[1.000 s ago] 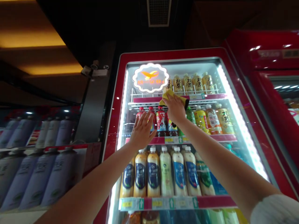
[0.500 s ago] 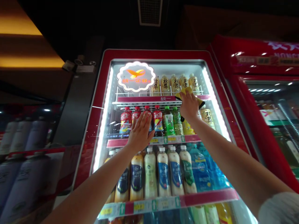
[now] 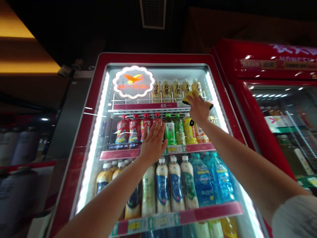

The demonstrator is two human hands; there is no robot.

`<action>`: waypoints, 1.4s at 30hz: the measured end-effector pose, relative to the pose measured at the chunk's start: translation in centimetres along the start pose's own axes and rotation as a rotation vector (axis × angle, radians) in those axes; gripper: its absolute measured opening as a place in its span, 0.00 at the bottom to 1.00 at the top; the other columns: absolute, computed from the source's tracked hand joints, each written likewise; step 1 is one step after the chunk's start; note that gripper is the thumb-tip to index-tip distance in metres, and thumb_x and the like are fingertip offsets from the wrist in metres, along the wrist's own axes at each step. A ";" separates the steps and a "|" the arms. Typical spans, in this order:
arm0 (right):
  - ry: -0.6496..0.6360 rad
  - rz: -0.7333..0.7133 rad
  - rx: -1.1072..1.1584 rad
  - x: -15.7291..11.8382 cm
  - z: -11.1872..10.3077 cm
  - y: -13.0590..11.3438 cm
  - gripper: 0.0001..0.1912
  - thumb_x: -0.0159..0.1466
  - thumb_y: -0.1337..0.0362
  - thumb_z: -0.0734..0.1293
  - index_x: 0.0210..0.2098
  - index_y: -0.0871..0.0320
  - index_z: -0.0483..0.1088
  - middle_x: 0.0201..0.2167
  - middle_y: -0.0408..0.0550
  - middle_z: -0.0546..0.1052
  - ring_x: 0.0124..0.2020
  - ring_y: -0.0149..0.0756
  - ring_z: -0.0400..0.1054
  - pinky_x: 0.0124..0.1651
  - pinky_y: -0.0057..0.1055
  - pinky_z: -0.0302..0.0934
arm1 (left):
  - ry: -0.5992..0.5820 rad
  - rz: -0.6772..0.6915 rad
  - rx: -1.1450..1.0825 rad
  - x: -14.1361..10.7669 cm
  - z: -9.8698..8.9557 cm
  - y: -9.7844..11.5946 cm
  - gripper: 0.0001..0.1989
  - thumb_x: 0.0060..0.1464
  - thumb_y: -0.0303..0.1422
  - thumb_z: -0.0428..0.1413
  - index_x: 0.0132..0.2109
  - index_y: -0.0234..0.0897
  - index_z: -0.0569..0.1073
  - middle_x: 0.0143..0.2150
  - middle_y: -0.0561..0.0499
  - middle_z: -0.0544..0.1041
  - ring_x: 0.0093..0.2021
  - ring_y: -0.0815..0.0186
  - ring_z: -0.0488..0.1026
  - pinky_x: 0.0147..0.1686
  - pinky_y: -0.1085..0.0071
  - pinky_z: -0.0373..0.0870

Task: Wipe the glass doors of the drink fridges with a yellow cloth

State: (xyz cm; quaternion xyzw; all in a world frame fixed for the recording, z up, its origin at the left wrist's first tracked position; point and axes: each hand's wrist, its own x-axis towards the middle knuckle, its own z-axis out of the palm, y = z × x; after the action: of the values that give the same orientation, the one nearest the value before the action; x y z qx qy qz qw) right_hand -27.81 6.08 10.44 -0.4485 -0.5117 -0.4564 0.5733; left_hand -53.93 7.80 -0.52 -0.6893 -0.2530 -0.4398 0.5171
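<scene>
My left hand (image 3: 153, 143) lies flat with fingers stretched against the glass door (image 3: 178, 73) of a lit drinks fridge, in front of the red-capped bottles (image 3: 135, 129). Higher and to the right, my right hand (image 3: 200, 110) presses a yellow cloth (image 3: 185, 99) with a black edge to the same glass. A small black loop (image 3: 192, 122) hangs below that hand. Behind the cloth are the top shelf's pink strip and pale yellow bottles (image 3: 176, 90). My palm hides part of the cloth.
A glowing round logo sign (image 3: 133, 82) is at the door's upper left. Below are milky bottles (image 3: 162, 188) and blue bottles (image 3: 201, 181). Another red fridge (image 3: 237, 66) stands at the right. Blurred large bottles (image 3: 18, 185) line the left, and a vent (image 3: 153, 13) is overhead.
The view has shifted right, so the fridge sits further left. Against the shelves, my left hand has slid right by about a bottle's width. My right hand and the cloth have shifted slightly right.
</scene>
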 end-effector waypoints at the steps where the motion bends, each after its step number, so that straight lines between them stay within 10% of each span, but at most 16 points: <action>1: 0.011 0.048 -0.005 -0.4 -0.1 -0.1 0.29 0.69 0.73 0.54 0.66 0.55 0.67 0.72 0.51 0.64 0.72 0.59 0.56 0.68 0.61 0.57 | -0.013 -0.007 0.001 0.0 -0.1 0.3 0.34 0.69 0.38 0.45 0.76 0.35 0.47 0.77 0.41 0.54 0.77 0.52 0.49 0.75 0.43 0.43; 8: -0.127 -0.209 0.039 -0.4 0.1 -3.7 0.31 0.68 0.75 0.57 0.66 0.47 0.68 0.72 0.40 0.63 0.74 0.49 0.53 0.72 0.52 0.55 | -0.090 -0.039 0.002 1.9 0.1 2.3 0.31 0.68 0.38 0.44 0.74 0.32 0.55 0.77 0.39 0.55 0.77 0.51 0.50 0.74 0.41 0.43; 17: -0.127 0.051 -0.118 -1.2 -3.5 6.1 0.31 0.69 0.75 0.57 0.70 0.52 0.63 0.74 0.49 0.59 0.73 0.56 0.55 0.70 0.54 0.56 | -0.029 0.004 -0.035 3.8 1.7 5.6 0.31 0.68 0.37 0.44 0.74 0.35 0.55 0.76 0.42 0.56 0.77 0.53 0.51 0.75 0.43 0.41; 22: -0.088 0.003 -0.100 -5.1 -2.9 5.3 0.31 0.68 0.75 0.56 0.68 0.52 0.65 0.74 0.51 0.59 0.74 0.57 0.51 0.68 0.61 0.57 | -0.015 -0.006 -0.064 4.4 2.2 7.3 0.32 0.67 0.36 0.44 0.75 0.37 0.53 0.76 0.42 0.56 0.77 0.53 0.51 0.75 0.41 0.39; 28: -0.148 -0.187 -0.036 -0.8 -2.5 6.5 0.30 0.68 0.72 0.60 0.68 0.47 0.65 0.74 0.42 0.59 0.75 0.48 0.49 0.73 0.52 0.52 | -0.005 0.032 -0.078 5.9 3.4 9.9 0.35 0.66 0.35 0.46 0.77 0.41 0.48 0.77 0.45 0.53 0.77 0.54 0.50 0.75 0.43 0.39; 42: -0.063 0.025 -0.043 -2.5 -3.0 13.1 0.33 0.65 0.77 0.57 0.67 0.52 0.66 0.74 0.47 0.60 0.76 0.51 0.47 0.74 0.54 0.50 | 0.029 0.061 -0.100 6.6 4.5 13.6 0.35 0.66 0.34 0.47 0.76 0.39 0.47 0.77 0.44 0.56 0.77 0.55 0.50 0.76 0.45 0.42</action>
State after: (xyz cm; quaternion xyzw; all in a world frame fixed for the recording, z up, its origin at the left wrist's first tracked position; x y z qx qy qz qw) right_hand -14.58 5.63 7.09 -0.4813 -0.5139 -0.4459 0.5526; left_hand -38.21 6.74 -1.79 -0.7153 -0.2020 -0.4456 0.4989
